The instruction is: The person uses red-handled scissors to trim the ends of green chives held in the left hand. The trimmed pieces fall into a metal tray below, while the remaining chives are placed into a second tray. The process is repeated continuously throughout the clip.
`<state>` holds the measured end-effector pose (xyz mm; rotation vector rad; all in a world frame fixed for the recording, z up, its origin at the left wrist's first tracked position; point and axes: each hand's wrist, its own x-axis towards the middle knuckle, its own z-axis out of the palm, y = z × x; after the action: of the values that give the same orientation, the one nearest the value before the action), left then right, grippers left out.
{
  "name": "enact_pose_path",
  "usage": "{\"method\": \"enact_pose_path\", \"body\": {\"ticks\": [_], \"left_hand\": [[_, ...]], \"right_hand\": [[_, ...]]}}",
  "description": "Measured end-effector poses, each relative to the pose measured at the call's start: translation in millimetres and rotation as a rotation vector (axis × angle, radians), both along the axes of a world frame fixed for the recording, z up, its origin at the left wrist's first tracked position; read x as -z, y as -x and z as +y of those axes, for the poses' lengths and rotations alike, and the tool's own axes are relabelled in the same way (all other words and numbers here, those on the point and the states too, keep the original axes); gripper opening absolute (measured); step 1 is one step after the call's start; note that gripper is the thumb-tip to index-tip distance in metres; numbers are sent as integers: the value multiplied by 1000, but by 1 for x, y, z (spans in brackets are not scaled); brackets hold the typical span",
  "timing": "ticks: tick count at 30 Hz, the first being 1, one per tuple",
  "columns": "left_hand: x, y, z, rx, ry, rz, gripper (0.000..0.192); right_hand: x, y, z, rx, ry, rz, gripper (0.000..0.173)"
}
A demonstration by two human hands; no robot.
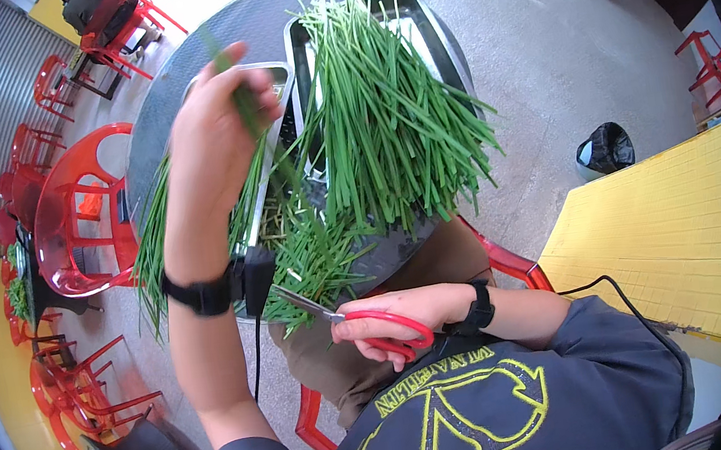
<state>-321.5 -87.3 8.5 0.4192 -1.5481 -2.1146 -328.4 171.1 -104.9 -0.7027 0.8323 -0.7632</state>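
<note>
My left hand [212, 118] is raised over the left side of the round table [178, 58], closed around a few blurred green stalks [245, 107]. In my right hand [424, 305], near my lap, are scissors [383, 323] with red handles, their blades pointing left toward a loose heap of green trimmings [317, 257]. A large bundle of long garlic chives [381, 114] lies across a metal tray [292, 51], pale ends at the far side. Beneath my left forearm, a second metal tray [260, 193] is partly hidden. More long chives [158, 250] hang over the table's left edge.
A red plastic chair [52, 242] stands left of the table. Behind it are other red chairs [77, 394] and dark tables. A bin with a black bag [604, 151] is on the floor at right, near a yellow panel [658, 229]. A person [88, 12] sits far off.
</note>
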Motion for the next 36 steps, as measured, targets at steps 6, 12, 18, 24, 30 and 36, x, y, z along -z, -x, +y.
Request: {"method": "enact_pose_path", "body": {"ticks": [6, 12, 18, 24, 30, 36], "left_hand": [[24, 67, -1, 224, 379, -482, 51], [62, 32, -93, -22, 1259, -755, 38], [117, -17, -132, -113, 1446, -1057, 31], [131, -19, -125, -107, 1510, -1126, 30], [103, -18, -125, -290, 1415, -1033, 33], [-5, -38, -147, -726, 1167, -325, 28]], "right_hand": [[-2, 7, -2, -72, -26, 3, 48], [0, 12, -2, -73, 19, 40, 56], [4, 10, -4, -88, 0, 17, 54], [8, 4, 0, -5, 44, 10, 63], [7, 5, -2, -78, -40, -1, 51], [0, 8, -1, -75, -26, 53, 48]]}}
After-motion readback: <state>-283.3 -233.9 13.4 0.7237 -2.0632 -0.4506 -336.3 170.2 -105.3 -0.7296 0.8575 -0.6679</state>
